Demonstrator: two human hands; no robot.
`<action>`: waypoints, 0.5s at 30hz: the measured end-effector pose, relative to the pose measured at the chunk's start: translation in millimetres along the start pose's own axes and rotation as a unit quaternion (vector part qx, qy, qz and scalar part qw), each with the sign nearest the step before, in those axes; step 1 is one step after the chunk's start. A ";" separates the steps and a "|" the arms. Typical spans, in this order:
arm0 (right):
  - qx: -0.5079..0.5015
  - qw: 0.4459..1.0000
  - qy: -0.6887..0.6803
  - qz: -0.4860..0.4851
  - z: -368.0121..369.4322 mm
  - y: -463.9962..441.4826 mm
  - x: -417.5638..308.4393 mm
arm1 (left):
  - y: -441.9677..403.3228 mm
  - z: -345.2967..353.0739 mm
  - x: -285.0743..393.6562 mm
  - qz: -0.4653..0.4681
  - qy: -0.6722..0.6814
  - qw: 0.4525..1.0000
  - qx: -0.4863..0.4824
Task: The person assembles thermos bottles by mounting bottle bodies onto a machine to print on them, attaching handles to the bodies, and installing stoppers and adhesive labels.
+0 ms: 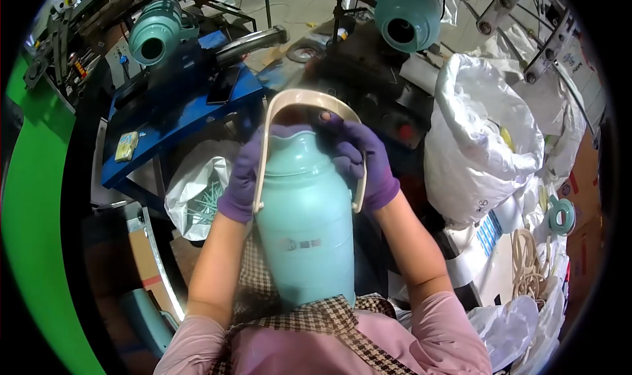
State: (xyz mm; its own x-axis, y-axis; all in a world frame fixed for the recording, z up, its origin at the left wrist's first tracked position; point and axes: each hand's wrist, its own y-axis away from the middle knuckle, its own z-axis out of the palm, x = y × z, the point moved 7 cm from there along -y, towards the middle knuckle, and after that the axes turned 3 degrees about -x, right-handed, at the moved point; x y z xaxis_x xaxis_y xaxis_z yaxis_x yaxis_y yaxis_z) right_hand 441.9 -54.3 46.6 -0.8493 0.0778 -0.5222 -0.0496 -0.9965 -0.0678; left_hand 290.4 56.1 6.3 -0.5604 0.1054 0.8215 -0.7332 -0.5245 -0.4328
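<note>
A pale teal thermos jug [306, 224] stands before my body, its base against the checked apron and its spout pointing away from me. Over its top arches a beige carrying handle [306, 97], which meets the jug low on both sides of the shoulder. My left hand [245, 174], in a purple glove, is closed round the jug's left shoulder beside the handle. Opposite it, my right hand [368, 154], gloved too, curls its fingers over the handle's right arm near the neck. A bare fingertip pokes out of that glove. The jug's far side is hidden.
Two more teal jugs lie at the back, one upper left [155, 33] and one upper right [408, 16]. A blue bench [178, 128] carries a phone. A white sack [477, 145] stands at right, and a bag of thin teal pieces [197, 200] sits at left.
</note>
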 end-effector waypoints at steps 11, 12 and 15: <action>0.131 0.975 0.177 0.013 -19.7 -11.0 -21.2 | -17.5 39.4 24.8 0.080 -0.016 0.997 0.005; 0.158 0.965 0.209 -0.003 -17.1 -9.2 -24.1 | -16.9 39.5 24.9 0.083 -0.008 0.996 0.010; 0.165 0.925 0.322 -0.118 -4.6 1.8 -34.5 | -19.4 35.0 16.8 0.101 0.033 0.992 -0.064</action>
State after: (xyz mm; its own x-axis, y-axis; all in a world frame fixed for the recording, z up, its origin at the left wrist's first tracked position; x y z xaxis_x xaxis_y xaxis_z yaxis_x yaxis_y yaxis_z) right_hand 473.6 -58.6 60.6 -0.3101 0.1907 -0.9314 -0.4405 -0.8970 -0.0370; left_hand 308.7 38.4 41.5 -0.7224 0.0657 0.6884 -0.6430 -0.4301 -0.6337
